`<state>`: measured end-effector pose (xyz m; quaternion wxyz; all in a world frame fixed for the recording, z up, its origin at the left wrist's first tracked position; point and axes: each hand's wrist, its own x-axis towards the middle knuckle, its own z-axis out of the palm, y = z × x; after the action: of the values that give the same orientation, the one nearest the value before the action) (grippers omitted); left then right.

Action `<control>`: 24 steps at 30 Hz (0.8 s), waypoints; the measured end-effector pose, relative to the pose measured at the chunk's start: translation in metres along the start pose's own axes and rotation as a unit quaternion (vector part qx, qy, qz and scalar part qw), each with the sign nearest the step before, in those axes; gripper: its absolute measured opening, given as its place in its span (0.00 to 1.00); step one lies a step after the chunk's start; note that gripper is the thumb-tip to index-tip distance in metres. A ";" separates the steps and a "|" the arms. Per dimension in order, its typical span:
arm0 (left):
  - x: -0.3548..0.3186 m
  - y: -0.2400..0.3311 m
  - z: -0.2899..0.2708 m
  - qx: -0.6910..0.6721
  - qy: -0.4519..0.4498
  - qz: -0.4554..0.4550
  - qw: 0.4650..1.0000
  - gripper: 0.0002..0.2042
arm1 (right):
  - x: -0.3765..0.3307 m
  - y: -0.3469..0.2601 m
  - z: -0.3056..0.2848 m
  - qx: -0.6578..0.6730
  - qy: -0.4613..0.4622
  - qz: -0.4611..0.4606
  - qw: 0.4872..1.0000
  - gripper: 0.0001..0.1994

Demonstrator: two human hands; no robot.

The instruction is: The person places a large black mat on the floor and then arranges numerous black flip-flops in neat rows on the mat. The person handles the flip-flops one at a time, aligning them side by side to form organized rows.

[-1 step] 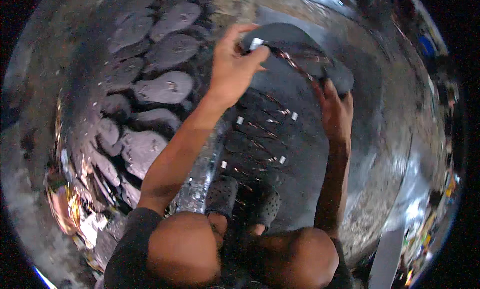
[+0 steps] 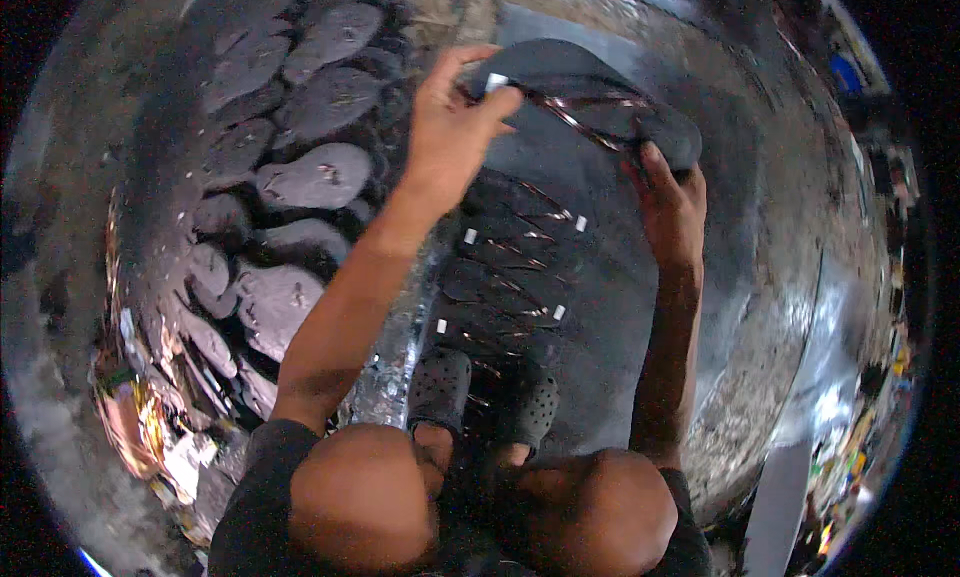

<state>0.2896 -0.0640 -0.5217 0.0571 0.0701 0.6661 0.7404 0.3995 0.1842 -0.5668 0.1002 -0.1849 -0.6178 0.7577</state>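
Note:
A dark flip-flop [image 2: 570,62] with shiny straps is held up between my two hands, well out in front of me. My left hand [image 2: 450,127] grips its left end, thumb beside a small white tag [image 2: 497,81]. At the right end, the fingers of my right hand [image 2: 670,202] are closed on the sole's near edge, partly hidden beneath it. Below them, several more dark flip-flops [image 2: 500,285] with shiny straps and white tags lie in an overlapping row on a dark sheet [image 2: 610,357].
Many grey sole-shaped pieces [image 2: 315,177] lie in rows at the left. A shiny wrapped strip [image 2: 395,362] runs between them and the dark sheet. My feet wear dark clogs [image 2: 440,387] near the row. Mixed scraps [image 2: 190,462] lie at the lower left.
Both hands and the flip-flop appear slightly farther left and up. The flip-flop has tilted a little, so more of its straps shows. Both hands still hold it.

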 end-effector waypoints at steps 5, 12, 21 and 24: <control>0.031 -0.084 -0.013 0.259 -0.074 0.011 0.963 0.18 | 0.032 0.053 -0.055 -0.051 0.059 0.154 0.985 0.20; 0.054 -0.173 -0.043 0.374 -0.098 -0.038 0.922 0.18 | 0.042 0.131 -0.044 -0.057 0.014 0.099 0.993 0.26; 0.063 -0.193 -0.030 0.437 -0.144 -0.047 0.887 0.12 | 0.066 0.160 -0.067 -0.240 0.023 0.025 0.970 0.29; 0.043 -0.179 -0.024 0.632 -0.113 0.071 0.763 0.17 | 0.054 0.157 -0.061 -0.426 0.059 -0.021 0.903 0.33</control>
<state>0.2411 -0.0610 -0.7012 0.0216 0.2203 0.9650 0.1403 0.3874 0.2254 -0.7387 0.0640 -0.2411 -0.8783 0.4079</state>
